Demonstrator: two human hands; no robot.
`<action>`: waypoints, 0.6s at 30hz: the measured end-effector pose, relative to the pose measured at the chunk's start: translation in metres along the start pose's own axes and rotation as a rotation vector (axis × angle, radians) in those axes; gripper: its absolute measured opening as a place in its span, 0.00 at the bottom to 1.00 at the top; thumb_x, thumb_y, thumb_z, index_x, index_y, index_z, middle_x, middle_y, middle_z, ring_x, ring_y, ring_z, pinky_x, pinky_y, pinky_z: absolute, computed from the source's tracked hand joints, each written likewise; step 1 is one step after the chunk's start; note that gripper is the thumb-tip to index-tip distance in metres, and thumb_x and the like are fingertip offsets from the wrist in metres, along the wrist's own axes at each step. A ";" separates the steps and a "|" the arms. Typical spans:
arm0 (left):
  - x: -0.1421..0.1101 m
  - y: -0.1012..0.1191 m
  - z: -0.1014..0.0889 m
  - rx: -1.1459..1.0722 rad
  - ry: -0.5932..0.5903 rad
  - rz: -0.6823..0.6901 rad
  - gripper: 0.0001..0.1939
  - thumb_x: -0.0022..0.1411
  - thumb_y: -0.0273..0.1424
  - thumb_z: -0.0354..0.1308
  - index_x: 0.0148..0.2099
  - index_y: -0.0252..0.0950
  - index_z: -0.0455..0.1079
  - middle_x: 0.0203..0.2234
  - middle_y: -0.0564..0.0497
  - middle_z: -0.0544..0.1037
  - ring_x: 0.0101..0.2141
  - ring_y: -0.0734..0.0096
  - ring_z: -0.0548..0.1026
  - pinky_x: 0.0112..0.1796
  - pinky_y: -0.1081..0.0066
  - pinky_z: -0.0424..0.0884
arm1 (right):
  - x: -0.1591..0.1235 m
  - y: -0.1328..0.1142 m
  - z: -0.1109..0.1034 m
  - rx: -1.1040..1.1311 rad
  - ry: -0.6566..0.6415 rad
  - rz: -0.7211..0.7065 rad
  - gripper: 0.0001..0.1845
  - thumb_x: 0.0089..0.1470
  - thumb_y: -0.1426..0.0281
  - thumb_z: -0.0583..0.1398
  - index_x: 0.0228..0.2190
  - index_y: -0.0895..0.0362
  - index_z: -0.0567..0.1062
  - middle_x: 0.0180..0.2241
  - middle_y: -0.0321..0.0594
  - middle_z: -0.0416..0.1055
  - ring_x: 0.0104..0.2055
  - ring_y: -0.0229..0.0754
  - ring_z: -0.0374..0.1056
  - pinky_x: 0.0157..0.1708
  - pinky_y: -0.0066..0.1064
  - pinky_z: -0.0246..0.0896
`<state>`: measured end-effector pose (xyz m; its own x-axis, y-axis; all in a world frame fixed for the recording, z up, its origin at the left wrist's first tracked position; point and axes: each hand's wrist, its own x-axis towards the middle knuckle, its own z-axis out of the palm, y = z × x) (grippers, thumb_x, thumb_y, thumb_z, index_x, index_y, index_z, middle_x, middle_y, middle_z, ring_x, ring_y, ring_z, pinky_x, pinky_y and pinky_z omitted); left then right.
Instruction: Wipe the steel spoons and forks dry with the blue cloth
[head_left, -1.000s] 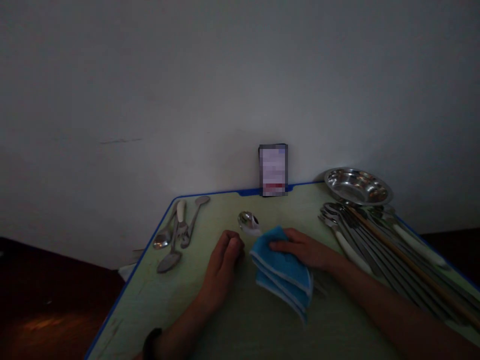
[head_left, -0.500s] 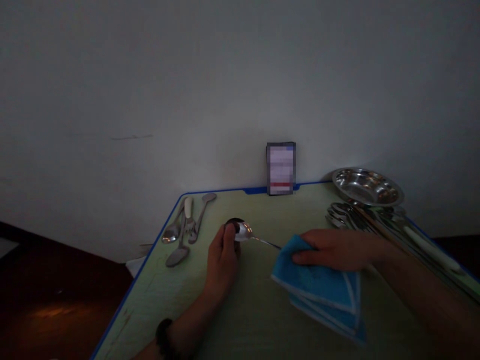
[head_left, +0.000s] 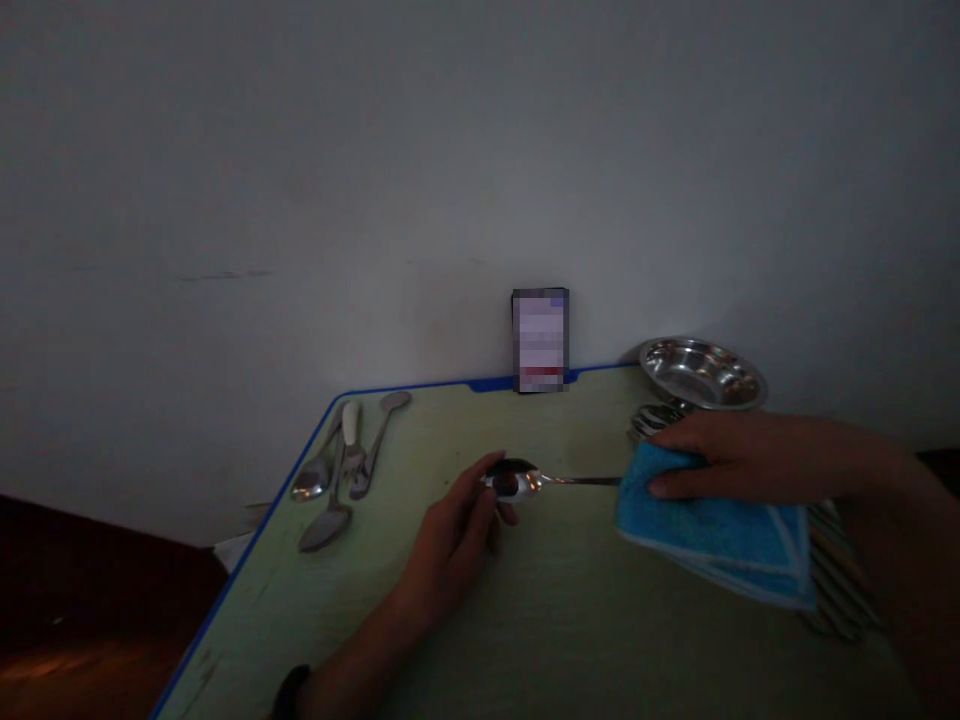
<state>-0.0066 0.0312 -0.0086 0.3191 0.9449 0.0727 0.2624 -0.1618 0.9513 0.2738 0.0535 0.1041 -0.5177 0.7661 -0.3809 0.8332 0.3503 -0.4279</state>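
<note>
A shiny metal spoon [head_left: 516,480] is held level above the table, its bowl toward the left. My left hand [head_left: 461,525] pinches the bowl between thumb and fingers. Over the far end of the handle, my right hand [head_left: 720,460] grips a folded blue cloth [head_left: 712,545]. The cloth covers the handle's tip, so that end is hidden. Left of my hands lie several used-looking spoons [head_left: 326,527] and a white-handled fork [head_left: 351,430].
A pale green table [head_left: 450,640] with a blue edge stands against a grey wall. A phone [head_left: 541,340] leans upright there. At the back right sits a steel bowl [head_left: 701,372], with cutlery [head_left: 652,420] partly hidden behind my right hand.
My right hand and the cloth have moved right along the spoon's handle, exposing more of it. My left hand and the spoon have shifted slightly right. The view has turned a little right.
</note>
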 end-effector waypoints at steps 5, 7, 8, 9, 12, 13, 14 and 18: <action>-0.003 -0.001 -0.001 -0.022 -0.140 0.077 0.18 0.65 0.32 0.46 0.57 0.40 0.61 0.29 0.51 0.76 0.23 0.77 0.70 0.26 0.76 0.67 | 0.005 -0.016 0.002 0.044 -0.092 -0.048 0.20 0.52 0.53 0.52 0.31 0.56 0.73 0.31 0.38 0.72 0.32 0.41 0.69 0.30 0.30 0.61; -0.004 -0.001 -0.002 -0.003 -0.178 0.084 0.17 0.64 0.32 0.48 0.54 0.40 0.65 0.28 0.51 0.76 0.23 0.77 0.70 0.25 0.77 0.66 | 0.009 -0.022 0.005 0.039 -0.098 -0.076 0.19 0.53 0.55 0.52 0.32 0.56 0.73 0.31 0.38 0.72 0.32 0.41 0.69 0.30 0.30 0.60; -0.005 0.000 -0.002 0.001 -0.184 0.083 0.16 0.63 0.32 0.49 0.53 0.40 0.66 0.26 0.51 0.76 0.23 0.77 0.70 0.24 0.77 0.66 | 0.012 -0.024 0.007 0.039 -0.099 -0.097 0.18 0.53 0.56 0.52 0.33 0.56 0.73 0.31 0.38 0.72 0.32 0.41 0.69 0.30 0.30 0.60; -0.005 0.001 -0.002 -0.003 -0.184 0.081 0.16 0.63 0.32 0.50 0.52 0.40 0.67 0.25 0.52 0.76 0.23 0.77 0.70 0.24 0.78 0.65 | 0.015 -0.025 0.010 0.037 -0.093 -0.117 0.17 0.53 0.57 0.52 0.33 0.55 0.73 0.31 0.38 0.72 0.32 0.41 0.69 0.30 0.30 0.60; -0.004 0.004 0.000 -0.065 -0.162 0.024 0.15 0.62 0.33 0.50 0.50 0.38 0.67 0.23 0.53 0.75 0.21 0.77 0.69 0.21 0.79 0.64 | 0.023 -0.030 0.017 0.007 -0.055 -0.150 0.17 0.54 0.57 0.52 0.32 0.56 0.72 0.31 0.39 0.72 0.33 0.41 0.69 0.31 0.31 0.60; -0.003 0.005 0.001 -0.086 -0.134 -0.011 0.14 0.62 0.34 0.50 0.49 0.37 0.66 0.23 0.53 0.75 0.20 0.77 0.69 0.20 0.79 0.63 | 0.025 -0.032 0.020 -0.012 -0.031 -0.147 0.17 0.53 0.56 0.51 0.32 0.56 0.72 0.30 0.39 0.72 0.33 0.42 0.69 0.31 0.32 0.60; -0.002 0.005 0.001 -0.090 -0.099 -0.045 0.13 0.62 0.34 0.50 0.47 0.35 0.66 0.23 0.53 0.75 0.20 0.77 0.69 0.20 0.79 0.63 | 0.028 -0.034 0.022 -0.032 -0.006 -0.140 0.18 0.53 0.56 0.51 0.32 0.55 0.72 0.30 0.39 0.72 0.33 0.42 0.69 0.30 0.32 0.59; 0.000 0.006 0.002 0.031 -0.047 -0.071 0.14 0.64 0.36 0.46 0.34 0.33 0.67 0.19 0.54 0.71 0.18 0.79 0.66 0.20 0.79 0.61 | 0.034 -0.037 0.030 -0.080 0.079 -0.128 0.19 0.54 0.55 0.50 0.32 0.55 0.71 0.30 0.41 0.72 0.32 0.42 0.68 0.30 0.33 0.58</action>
<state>-0.0031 0.0293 -0.0040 0.3407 0.9401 -0.0099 0.3141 -0.1039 0.9437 0.2194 0.0502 0.0829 -0.6064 0.7514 -0.2602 0.7758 0.4874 -0.4006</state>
